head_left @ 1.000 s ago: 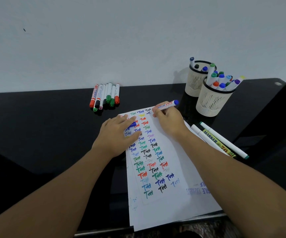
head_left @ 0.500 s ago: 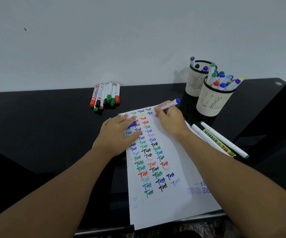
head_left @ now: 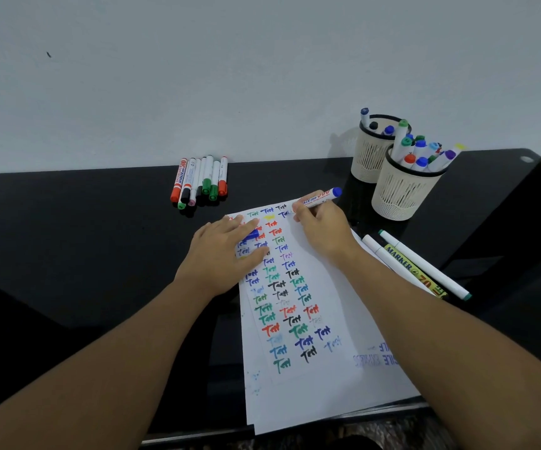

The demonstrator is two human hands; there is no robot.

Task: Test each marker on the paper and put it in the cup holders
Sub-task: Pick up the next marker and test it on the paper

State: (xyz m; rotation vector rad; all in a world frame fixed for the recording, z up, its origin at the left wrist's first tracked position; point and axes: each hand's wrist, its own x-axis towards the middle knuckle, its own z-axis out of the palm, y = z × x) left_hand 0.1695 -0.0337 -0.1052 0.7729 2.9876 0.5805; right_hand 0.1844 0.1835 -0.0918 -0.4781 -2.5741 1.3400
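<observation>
Nearest, a white sheet of paper [head_left: 321,394] lies on the black table [head_left: 68,241], its near edge just over the table's front edge, with rows of the word "Test" written in blue, green, red and black. Further up, the left hand [head_left: 227,254] rests flat on the sheet's left side, fingers straight and close together, with a blue cap [head_left: 252,235] showing between them; I cannot tell how it is held. Just right of it, the right hand [head_left: 322,227] pinches a blue marker [head_left: 316,200] between thumb and curled fingers, tip down on the paper's top edge, blue end pointing toward the cups. Right of the sheet, three markers [head_left: 417,264] lie side by side on the table. Beyond them stand two cream cup holders [head_left: 399,193], touching, both holding capped markers upright. At the far left, a bunch of markers [head_left: 201,181] lies against the white wall [head_left: 197,76].
</observation>
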